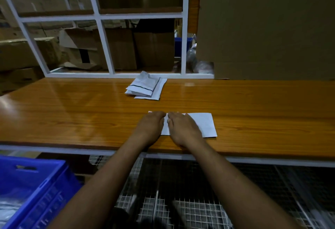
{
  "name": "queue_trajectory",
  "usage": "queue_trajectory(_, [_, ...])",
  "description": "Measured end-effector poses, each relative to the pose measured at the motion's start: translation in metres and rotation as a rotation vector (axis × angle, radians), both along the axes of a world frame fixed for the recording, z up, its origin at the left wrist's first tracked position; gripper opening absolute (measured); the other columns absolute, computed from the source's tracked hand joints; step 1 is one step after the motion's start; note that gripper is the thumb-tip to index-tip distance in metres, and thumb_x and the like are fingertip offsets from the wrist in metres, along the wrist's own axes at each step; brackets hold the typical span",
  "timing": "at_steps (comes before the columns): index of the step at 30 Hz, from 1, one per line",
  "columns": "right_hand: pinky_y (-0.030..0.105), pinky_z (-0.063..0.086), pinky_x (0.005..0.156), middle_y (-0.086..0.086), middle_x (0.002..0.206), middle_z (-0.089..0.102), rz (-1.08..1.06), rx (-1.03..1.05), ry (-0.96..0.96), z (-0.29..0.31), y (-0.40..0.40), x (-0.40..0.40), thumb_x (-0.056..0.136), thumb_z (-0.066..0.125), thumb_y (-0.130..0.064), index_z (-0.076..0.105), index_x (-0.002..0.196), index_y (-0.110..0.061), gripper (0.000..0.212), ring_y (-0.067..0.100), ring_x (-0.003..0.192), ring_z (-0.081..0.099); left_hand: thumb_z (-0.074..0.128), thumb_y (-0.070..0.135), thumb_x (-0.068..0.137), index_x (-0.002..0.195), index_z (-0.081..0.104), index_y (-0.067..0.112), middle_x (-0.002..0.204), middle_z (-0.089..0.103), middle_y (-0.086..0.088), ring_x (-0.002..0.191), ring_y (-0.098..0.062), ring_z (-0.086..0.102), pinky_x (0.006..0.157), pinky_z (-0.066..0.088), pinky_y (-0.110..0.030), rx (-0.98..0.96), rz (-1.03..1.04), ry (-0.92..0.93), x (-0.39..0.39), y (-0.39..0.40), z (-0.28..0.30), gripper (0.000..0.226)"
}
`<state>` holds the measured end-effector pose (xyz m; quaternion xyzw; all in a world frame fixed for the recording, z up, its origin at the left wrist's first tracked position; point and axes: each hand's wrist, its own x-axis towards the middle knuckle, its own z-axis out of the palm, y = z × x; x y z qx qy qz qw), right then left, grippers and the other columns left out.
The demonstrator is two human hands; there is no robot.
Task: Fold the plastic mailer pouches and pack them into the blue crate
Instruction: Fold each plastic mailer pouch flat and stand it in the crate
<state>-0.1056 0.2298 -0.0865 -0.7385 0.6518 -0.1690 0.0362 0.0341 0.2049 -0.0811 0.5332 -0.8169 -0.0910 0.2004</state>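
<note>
I had both hands flat on the white mailer pouch (pixel 197 124) near the front edge of the wooden counter (pixel 72 112), the left hand (pixel 151 126) and right hand (pixel 183 129) side by side, fingers straight and pressing down, gripping nothing. The pouch looked thin, light and limp, probably slick on that glossy top, so I judged it best pinned with one palm and lifted by a free corner or edge. More pouches (pixel 146 86) lay further back; the blue crate (pixel 36 189) sat below, to my left.
</note>
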Motion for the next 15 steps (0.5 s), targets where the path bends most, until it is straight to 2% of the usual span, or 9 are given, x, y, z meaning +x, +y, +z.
queue_trajectory(2, [0.038,0.013,0.123,0.004,0.164,0.026,0.001,0.079,0.072,0.000,-0.004,-0.003,0.109,0.019,-0.036,0.025,0.158,-0.014,0.054,0.021,0.150,0.023,0.031,0.029,0.110,0.150,0.042,0.021,0.151,0.048,-0.007,0.134,-0.025,0.046,0.111,0.035,-0.036,0.045,-0.007,-0.088,0.003,-0.003,0.000,0.043])
queue_trajectory(4, [0.037,0.007,0.125,0.001,0.167,0.013,-0.028,0.144,0.092,0.000,-0.002,-0.009,0.108,0.014,-0.044,0.014,0.160,-0.017,0.059,0.018,0.153,0.012,0.025,0.035,0.110,0.154,0.033,0.025,0.157,0.041,-0.003,0.142,-0.023,0.039,0.118,0.025,-0.041,0.066,0.010,-0.179,0.007,-0.004,0.000,0.046])
queue_trajectory(6, [0.037,0.004,0.124,0.000,0.168,0.009,-0.064,0.176,0.091,-0.001,0.001,-0.015,0.106,0.012,-0.049,0.010,0.161,-0.017,0.063,0.017,0.154,0.008,0.017,0.041,0.109,0.158,0.023,0.030,0.165,0.026,0.005,0.151,-0.017,0.022,0.123,0.010,-0.045,0.108,0.041,-0.253,0.011,-0.004,0.001,0.051])
queue_trajectory(8, [0.036,0.003,0.123,-0.001,0.168,0.008,-0.082,0.187,0.091,-0.001,0.004,-0.021,0.106,0.011,-0.051,0.008,0.161,-0.018,0.064,0.017,0.154,0.007,0.014,0.045,0.108,0.160,0.016,0.031,0.167,0.015,0.008,0.154,-0.013,0.010,0.125,0.002,-0.047,0.131,0.060,-0.289,0.012,-0.004,0.001,0.054])
queue_trajectory(15, [0.037,0.003,0.124,0.002,0.168,0.004,-0.124,0.193,0.091,-0.001,0.006,-0.032,0.106,0.008,-0.051,0.007,0.161,-0.016,0.065,0.019,0.155,0.004,0.014,0.054,0.106,0.161,0.009,0.027,0.168,0.006,0.007,0.155,-0.013,0.005,0.125,0.001,-0.047,0.150,0.084,-0.306,0.014,-0.008,-0.003,0.062])
